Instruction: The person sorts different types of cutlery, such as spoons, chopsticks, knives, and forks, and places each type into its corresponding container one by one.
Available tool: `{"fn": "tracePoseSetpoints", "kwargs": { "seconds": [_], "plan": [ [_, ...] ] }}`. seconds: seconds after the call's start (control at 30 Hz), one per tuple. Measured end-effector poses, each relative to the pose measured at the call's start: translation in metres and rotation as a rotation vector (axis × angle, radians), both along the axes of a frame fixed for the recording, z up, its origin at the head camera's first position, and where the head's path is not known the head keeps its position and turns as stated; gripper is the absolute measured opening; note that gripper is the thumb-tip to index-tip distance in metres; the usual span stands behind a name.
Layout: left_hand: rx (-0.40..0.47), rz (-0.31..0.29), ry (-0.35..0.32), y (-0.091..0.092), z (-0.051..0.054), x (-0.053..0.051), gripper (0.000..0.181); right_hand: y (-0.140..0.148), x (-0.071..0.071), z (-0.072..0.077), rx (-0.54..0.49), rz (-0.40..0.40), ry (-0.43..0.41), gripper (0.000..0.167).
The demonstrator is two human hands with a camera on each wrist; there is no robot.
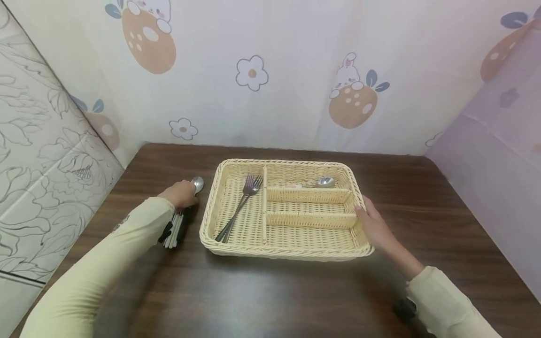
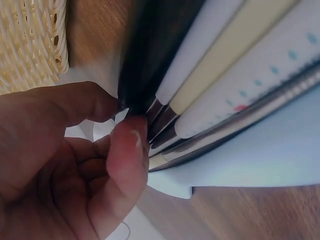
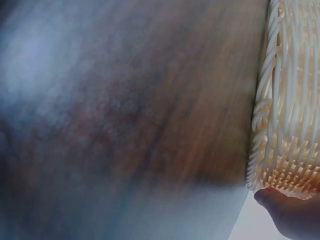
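Note:
A woven cream basket (image 1: 313,253) with dividers sits mid-table. Two crossed forks (image 1: 241,206) lie in its long left compartment, and a spoon (image 1: 325,182) is in the back right one. My left hand (image 1: 181,193) is beside the basket's left side, over a bundle of cutlery. Its thumb and index finger pinch a black-handled piece (image 2: 155,45), seemingly the spoon whose bowl (image 1: 197,183) shows past the hand. White and cream handles (image 2: 225,55) lie alongside. My right hand (image 1: 375,225) grips the basket's right rim, thumb over the edge; its other fingers are mostly hidden.
The dark wooden table (image 1: 253,295) meets a patterned curtain (image 1: 287,108) at the back. A wall with line-drawn flowers (image 1: 46,141) stands at the left. By the right sleeve is a small dark object (image 1: 405,309), too unclear to name.

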State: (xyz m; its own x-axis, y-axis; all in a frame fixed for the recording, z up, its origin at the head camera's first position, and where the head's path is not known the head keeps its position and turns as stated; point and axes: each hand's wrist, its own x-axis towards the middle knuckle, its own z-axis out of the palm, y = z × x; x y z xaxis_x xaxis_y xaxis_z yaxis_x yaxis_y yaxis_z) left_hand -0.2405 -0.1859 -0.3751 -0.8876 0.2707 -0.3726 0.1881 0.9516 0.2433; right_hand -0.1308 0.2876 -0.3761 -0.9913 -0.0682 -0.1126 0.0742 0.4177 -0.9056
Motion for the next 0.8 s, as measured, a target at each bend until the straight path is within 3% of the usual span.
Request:
{"fn": "tracePoseSetpoints", "kwargs": {
  "seconds": [0.23,0.53,0.8],
  "plan": [
    [0.03,0.035,-0.049,0.001,-0.001,0.001,0.016,-0.001,0.0,-0.001,0.029,0.012,0.021,0.057],
    [0.04,0.038,-0.084,0.0,0.004,-0.001,0.017,-0.001,0.0,-0.001,0.009,0.005,0.016,0.056],
    [0.041,0.006,-0.04,-0.001,0.019,0.001,0.023,-0.002,0.001,0.001,0.057,0.004,0.016,0.056]
  ]
}}
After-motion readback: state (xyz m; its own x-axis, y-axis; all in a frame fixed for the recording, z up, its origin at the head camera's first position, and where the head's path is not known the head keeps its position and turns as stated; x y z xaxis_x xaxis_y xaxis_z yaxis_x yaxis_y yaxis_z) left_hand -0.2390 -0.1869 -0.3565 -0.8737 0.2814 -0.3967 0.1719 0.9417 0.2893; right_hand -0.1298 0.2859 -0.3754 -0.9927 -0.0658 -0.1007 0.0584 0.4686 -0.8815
